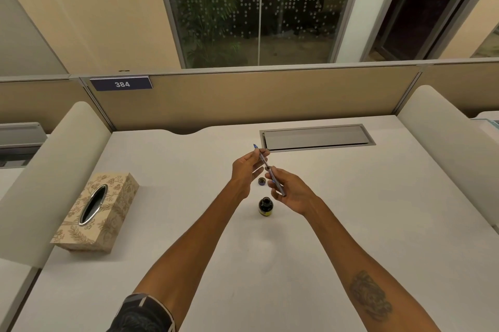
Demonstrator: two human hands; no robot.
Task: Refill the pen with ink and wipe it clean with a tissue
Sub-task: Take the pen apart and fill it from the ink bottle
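Above the middle of the white desk (351,223) I hold a thin pen in two parts. My left hand (247,172) pinches the front section (261,155), whose blue tip points up and away. My right hand (290,190) grips the barrel (278,183), its open end facing the front section, close to it. A small dark ink bottle (266,206) stands uncapped on the desk just below my hands. Its cap (262,181) lies a little beyond the bottle, between my hands.
A patterned tissue box (100,213) with an oval slot sits at the left of the desk; no tissue shows. A grey cable hatch (317,137) is set into the desk behind my hands. Padded dividers flank both sides, a panel at the back.
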